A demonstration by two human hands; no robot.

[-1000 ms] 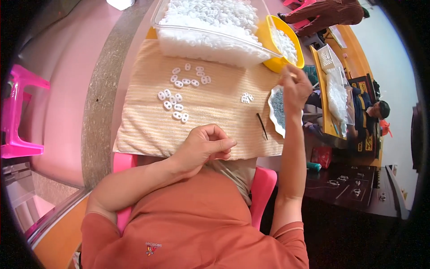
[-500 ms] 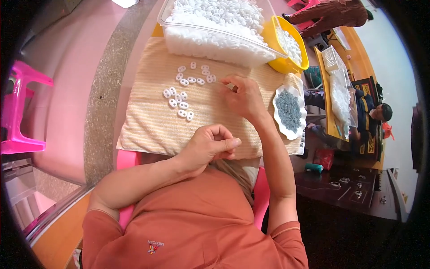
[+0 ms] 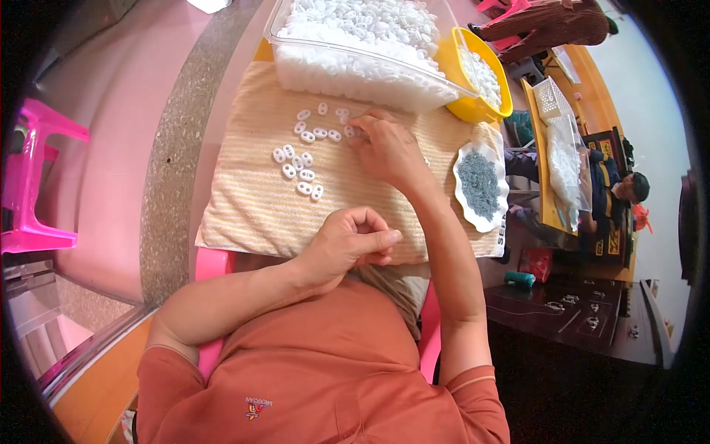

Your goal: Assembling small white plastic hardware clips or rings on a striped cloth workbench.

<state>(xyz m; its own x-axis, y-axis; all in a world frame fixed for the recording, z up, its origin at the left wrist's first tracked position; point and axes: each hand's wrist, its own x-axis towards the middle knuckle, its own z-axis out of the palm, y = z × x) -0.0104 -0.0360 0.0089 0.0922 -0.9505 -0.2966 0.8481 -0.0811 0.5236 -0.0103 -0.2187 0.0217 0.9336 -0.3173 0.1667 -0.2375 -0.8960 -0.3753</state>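
Small white oval plastic pieces (image 3: 306,175), each with two holes, lie in two loose groups on a striped tan cloth (image 3: 251,200). My right hand (image 3: 386,146) is over the right end of the far group. Its fingers are bent, and the fingertips close at a white two-hole plastic piece (image 3: 349,131), partly hiding it. Nearer my body, my left hand (image 3: 353,238) hovers over the front of the cloth with thumb and forefinger pinched together. Whatever is between them is too small to make out.
At the back stands a clear bin (image 3: 362,78) full of white pieces, beside a yellow basin (image 3: 467,107) of more. A scalloped white dish (image 3: 463,200) with small dark grey parts sits at the right. A pink stool (image 3: 33,177) stands left; another person (image 3: 610,189) is beyond, right.
My right hand has moved left and slightly away from me, from beside the far group onto its end pieces. My left hand keeps its pinch in nearly the same place.
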